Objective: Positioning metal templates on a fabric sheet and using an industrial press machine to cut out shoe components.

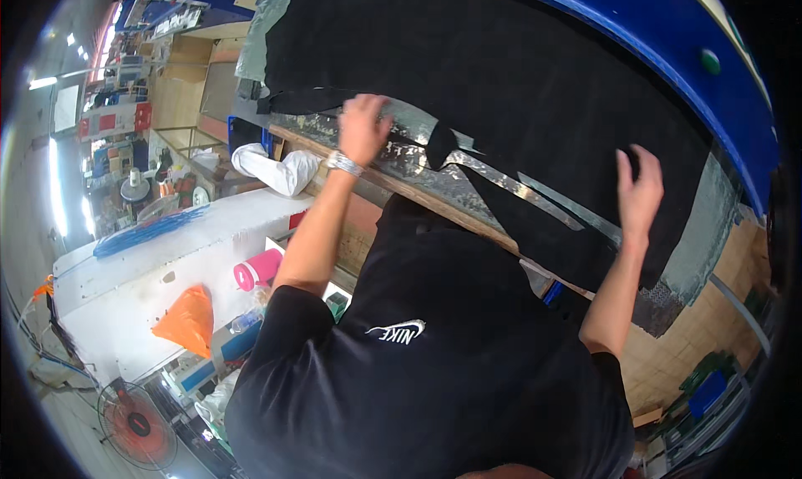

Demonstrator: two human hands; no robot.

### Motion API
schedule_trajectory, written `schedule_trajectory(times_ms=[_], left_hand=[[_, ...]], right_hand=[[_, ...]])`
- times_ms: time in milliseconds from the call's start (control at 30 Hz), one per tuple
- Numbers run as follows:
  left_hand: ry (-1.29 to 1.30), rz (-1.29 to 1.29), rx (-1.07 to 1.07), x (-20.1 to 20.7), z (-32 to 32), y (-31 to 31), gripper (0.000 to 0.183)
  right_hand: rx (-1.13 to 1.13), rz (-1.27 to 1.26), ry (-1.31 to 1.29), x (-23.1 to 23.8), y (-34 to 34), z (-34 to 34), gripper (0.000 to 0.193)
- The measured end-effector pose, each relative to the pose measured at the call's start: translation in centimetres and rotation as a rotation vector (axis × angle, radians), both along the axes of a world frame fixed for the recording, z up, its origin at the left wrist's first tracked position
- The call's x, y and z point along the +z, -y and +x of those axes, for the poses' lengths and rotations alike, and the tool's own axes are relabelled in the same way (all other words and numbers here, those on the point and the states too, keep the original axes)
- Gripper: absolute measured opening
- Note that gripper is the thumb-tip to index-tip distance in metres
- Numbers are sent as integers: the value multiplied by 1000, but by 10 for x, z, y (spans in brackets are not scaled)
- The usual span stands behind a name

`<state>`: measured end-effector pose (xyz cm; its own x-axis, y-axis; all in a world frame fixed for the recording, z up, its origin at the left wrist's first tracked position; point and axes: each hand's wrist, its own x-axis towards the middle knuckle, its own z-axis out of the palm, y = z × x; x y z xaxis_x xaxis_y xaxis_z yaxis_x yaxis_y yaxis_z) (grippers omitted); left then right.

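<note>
A large black sheet of material (468, 53), fabric or leather, covers most of the worn grey-green work table (401, 116). My left hand (364, 130), with a silver watch or bracelet at its wrist, is over the sheet's near edge. Its fingers are bent downward, thumb apart, and nothing shows in them. Over the sheet's right part is my right hand (642, 187), fingers and thumb spread, holding nothing visible. Whether either hand touches the sheet I cannot tell. Between them the near edge is cut ragged, with a narrow black flap (439, 147) and a wider black piece (510, 212) toward me.
A blue machine beam (668, 86) with a green button arches along the far side. A wooden strip (434, 199) edges the table near me. On my left are a white bench (150, 262), an orange bag (188, 319), a pink cup (257, 270) and a fan (138, 425).
</note>
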<state>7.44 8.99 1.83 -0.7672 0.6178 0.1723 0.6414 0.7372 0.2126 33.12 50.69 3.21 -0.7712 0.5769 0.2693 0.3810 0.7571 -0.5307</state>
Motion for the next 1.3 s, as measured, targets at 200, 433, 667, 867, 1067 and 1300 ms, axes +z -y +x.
schedule_trajectory(times_ms=[200, 433, 667, 867, 1067, 1300], left_hand=[[-107, -76, 90, -25, -83, 105, 42], [121, -126, -471, -20, -158, 159, 6], [1083, -174, -436, 37, -196, 244, 25], [399, 212, -75, -4, -347, 222, 37], [-87, -8, 159, -68, -509, 134, 70], [29, -94, 428, -114, -594, 54, 81]], right_hand=[[554, -61, -1, 1, 156, -88, 32], [474, 7, 221, -39, 254, -125, 32], [548, -174, 421, 15, 240, -161, 13], [203, 145, 324, 16, 169, -222, 39], [-58, 293, 259, -26, 77, -284, 60], [-62, 99, 430, -60, 45, -362, 65]])
